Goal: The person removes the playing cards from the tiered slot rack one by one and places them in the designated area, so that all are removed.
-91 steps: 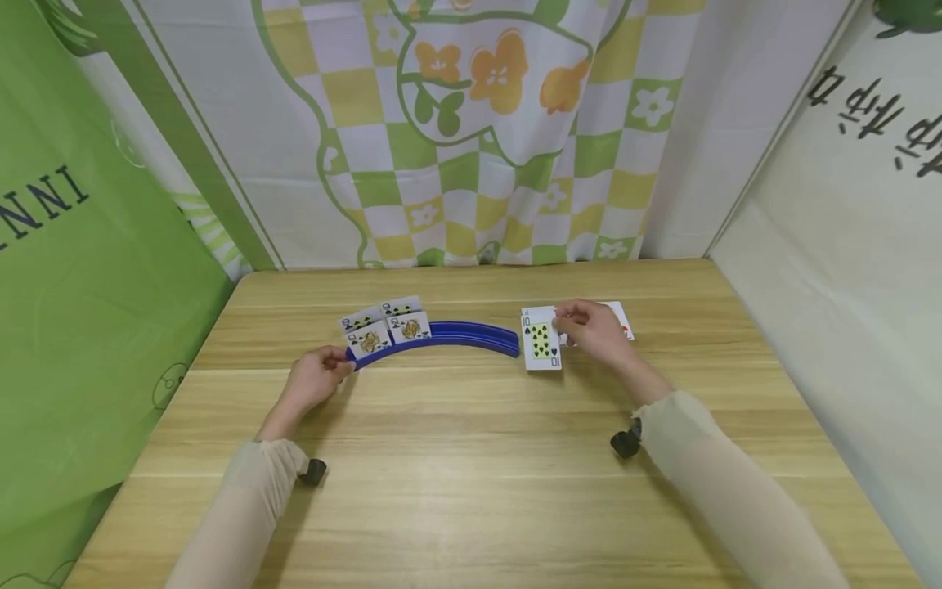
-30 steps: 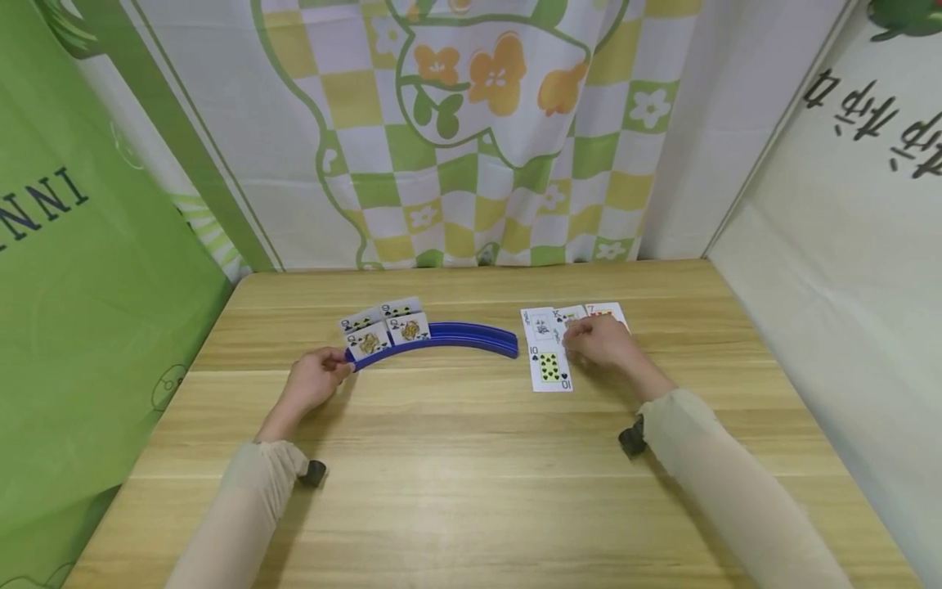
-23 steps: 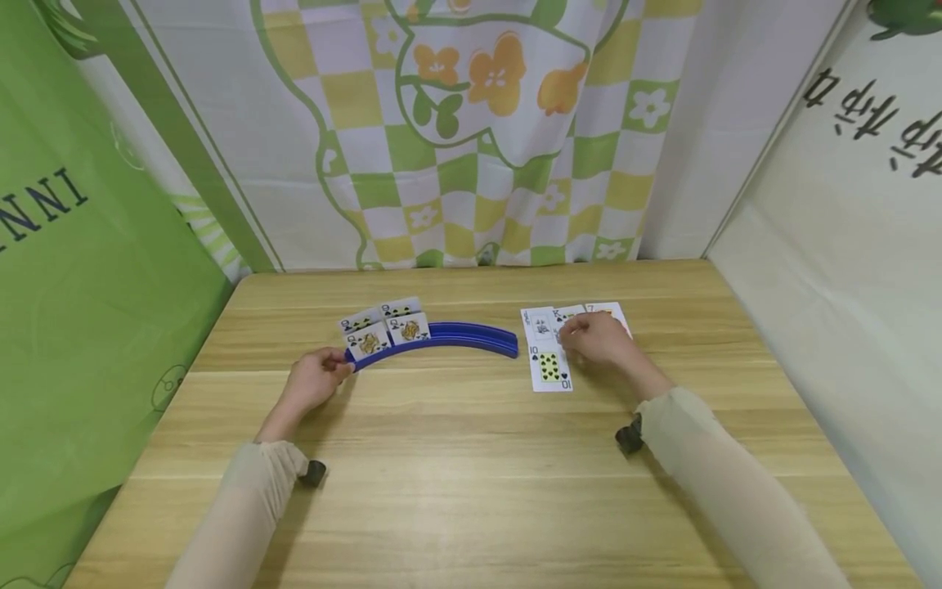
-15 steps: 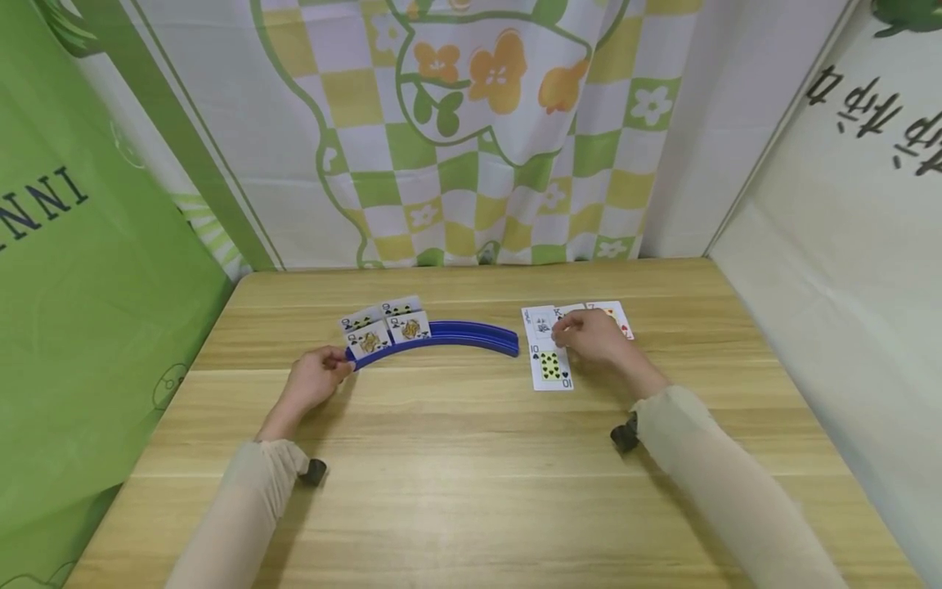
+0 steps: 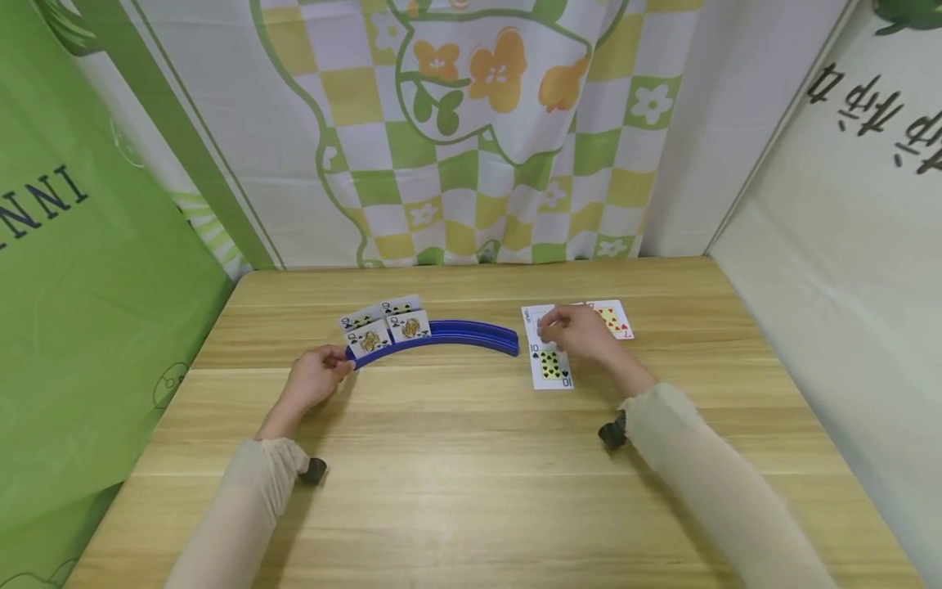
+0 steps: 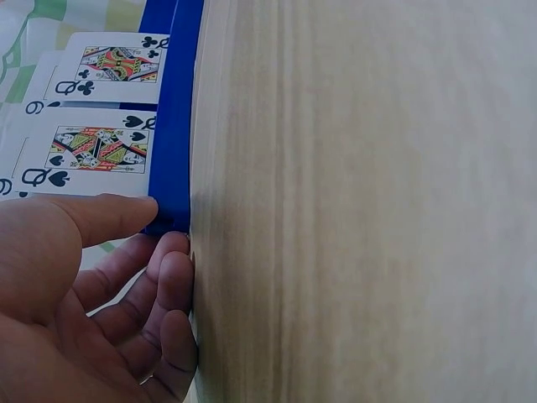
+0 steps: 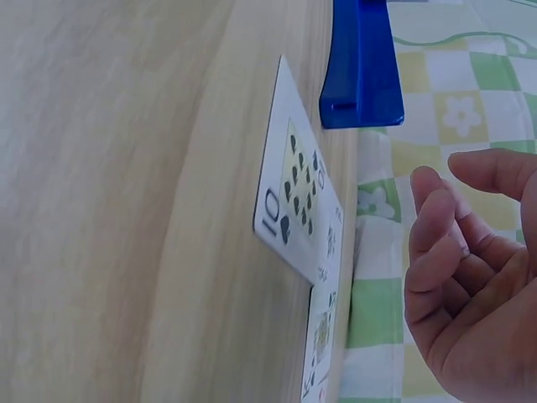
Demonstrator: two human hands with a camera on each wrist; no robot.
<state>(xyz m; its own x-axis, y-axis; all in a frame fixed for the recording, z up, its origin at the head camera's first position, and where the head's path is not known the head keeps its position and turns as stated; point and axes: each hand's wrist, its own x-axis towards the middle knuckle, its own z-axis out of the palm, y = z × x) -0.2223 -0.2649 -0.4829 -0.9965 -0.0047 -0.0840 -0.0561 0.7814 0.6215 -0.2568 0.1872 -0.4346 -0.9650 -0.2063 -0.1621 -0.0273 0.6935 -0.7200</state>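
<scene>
My left hand [image 5: 312, 380] grips the left end of a curved blue card holder [image 5: 474, 331], thumb on top and fingers beneath. In the holder's front row stand a queen of spades [image 6: 96, 155] and a queen of clubs [image 6: 117, 67]; two more cards stand behind, partly covered. My right hand [image 5: 581, 331] hovers with loosely bent fingers above the cards lying on the right, nothing between thumb and fingertips. The ten of spades [image 5: 552, 368] overlaps a joker [image 7: 334, 231]. A king [image 7: 321, 344] lies beside that, mostly hidden by my hand in the head view.
A red seven [image 5: 616, 317] lies face up at the right end of the card row. The wooden table [image 5: 456, 466] reaches back to a patterned curtain [image 5: 508, 204]. A green cloth [image 5: 88, 311] hangs at the left and a pale one [image 5: 846, 270] at the right.
The ten of spades, earlier held in my right hand, was laid down overlapping the joker. Since then the right hand has moved left over the joker, uncovering the seven. My left hand has stayed put.
</scene>
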